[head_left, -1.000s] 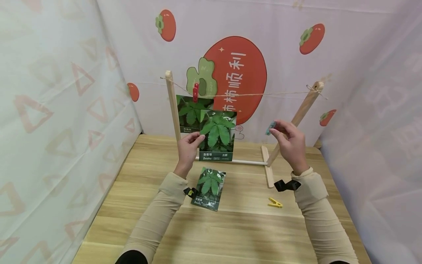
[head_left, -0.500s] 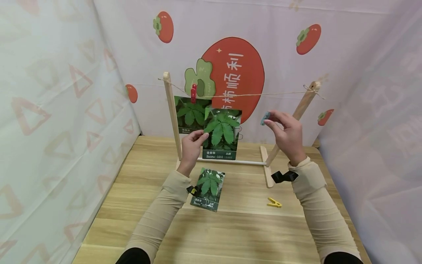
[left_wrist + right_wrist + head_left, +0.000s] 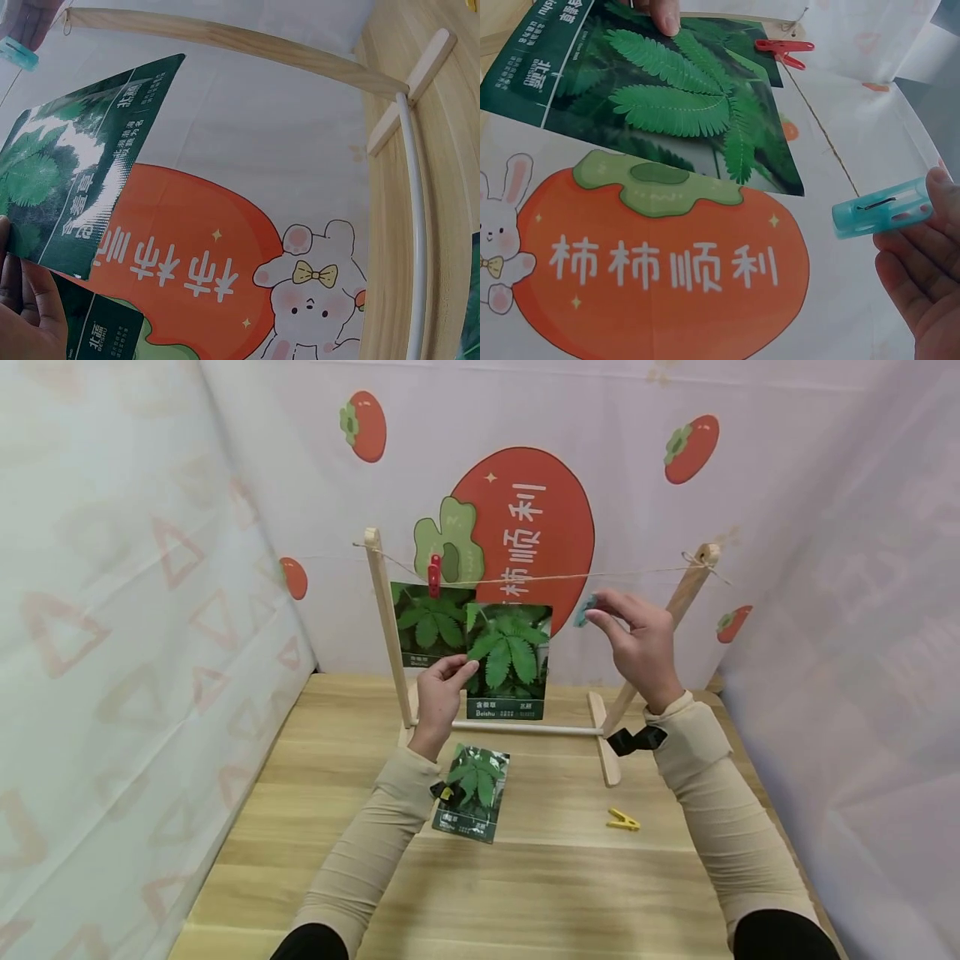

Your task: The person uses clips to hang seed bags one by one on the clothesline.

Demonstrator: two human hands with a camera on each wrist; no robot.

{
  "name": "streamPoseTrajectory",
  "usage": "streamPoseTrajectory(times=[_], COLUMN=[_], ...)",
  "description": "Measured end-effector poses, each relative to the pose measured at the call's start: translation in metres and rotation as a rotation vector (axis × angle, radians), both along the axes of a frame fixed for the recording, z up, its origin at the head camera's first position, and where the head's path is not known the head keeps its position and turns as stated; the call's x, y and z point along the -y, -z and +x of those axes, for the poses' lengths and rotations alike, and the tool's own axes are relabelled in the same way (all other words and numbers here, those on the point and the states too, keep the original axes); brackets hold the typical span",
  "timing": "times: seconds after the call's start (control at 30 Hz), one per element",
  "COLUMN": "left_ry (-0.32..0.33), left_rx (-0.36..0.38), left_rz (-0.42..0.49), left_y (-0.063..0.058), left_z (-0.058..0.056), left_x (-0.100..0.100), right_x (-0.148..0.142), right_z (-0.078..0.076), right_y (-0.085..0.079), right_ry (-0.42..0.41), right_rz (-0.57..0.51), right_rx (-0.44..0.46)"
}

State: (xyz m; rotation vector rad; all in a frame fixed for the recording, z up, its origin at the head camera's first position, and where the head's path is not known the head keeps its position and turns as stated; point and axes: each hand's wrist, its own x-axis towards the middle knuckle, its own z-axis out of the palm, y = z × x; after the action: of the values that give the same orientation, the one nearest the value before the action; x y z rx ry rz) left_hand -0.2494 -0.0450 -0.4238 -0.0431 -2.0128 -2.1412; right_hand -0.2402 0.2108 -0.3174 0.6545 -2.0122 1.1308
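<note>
Green seed packet (image 3: 510, 664), leaf picture facing the wearer, is upright in the air just below the cord (image 3: 555, 577). Left hand (image 3: 439, 697) pinches its left edge between thumb and fingers. Right hand (image 3: 641, 639) pinches a teal clip (image 3: 585, 610) by one end, near the packet's upper right corner but apart from it. Behind and to the left, partly covered, a second packet (image 3: 427, 625) hangs from the cord by a red clip (image 3: 434, 575). Cord runs between two wooden posts, left (image 3: 387, 618) and right (image 3: 691, 587); white rod (image 3: 532, 728) joins them low down. On the worktop (image 3: 555, 902): third packet (image 3: 476, 789), face up, by the left wrist; yellow clip (image 3: 623, 820) to its right. Backdrop (image 3: 630, 518) printed with red persimmons.
</note>
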Motion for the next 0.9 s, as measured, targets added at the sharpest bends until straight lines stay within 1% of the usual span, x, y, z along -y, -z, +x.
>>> streamPoseTrajectory(times=[0.07, 0.3, 0.43, 0.63, 0.77, 0.83, 0.9], left_ry=[-0.003, -0.008, -0.003, -0.025, -0.008, -0.004, -0.001], left_rx=[0.005, 0.0, 0.02, 0.046, 0.068, 0.078, 0.079], left_rz=[0.014, 0.039, 0.045, 0.07, 0.095, 0.11, 0.124], left_y=[-0.001, -0.003, -0.004, -0.004, -0.006, -0.007, -0.008], left_z=[-0.001, -0.004, -0.007, -0.01, -0.01, -0.011, -0.012], left_x=[-0.001, -0.008, -0.009, -0.01, -0.014, -0.016, -0.017], right_x=[0.003, 0.01, 0.017, 0.027, 0.031, 0.033, 0.036], right_z=[-0.003, -0.012, -0.014, -0.022, -0.028, -0.032, -0.037], right_y=[-0.004, -0.017, -0.024, -0.033, -0.041, -0.045, -0.048], right_ry=[-0.01, -0.046, -0.046, -0.066, -0.042, -0.054, -0.084], right_rz=[-0.011, -0.02, -0.026, -0.037, -0.042, -0.03, -0.03], right_rx=[-0.004, -0.063, -0.066, -0.063, -0.072, -0.094, -0.111])
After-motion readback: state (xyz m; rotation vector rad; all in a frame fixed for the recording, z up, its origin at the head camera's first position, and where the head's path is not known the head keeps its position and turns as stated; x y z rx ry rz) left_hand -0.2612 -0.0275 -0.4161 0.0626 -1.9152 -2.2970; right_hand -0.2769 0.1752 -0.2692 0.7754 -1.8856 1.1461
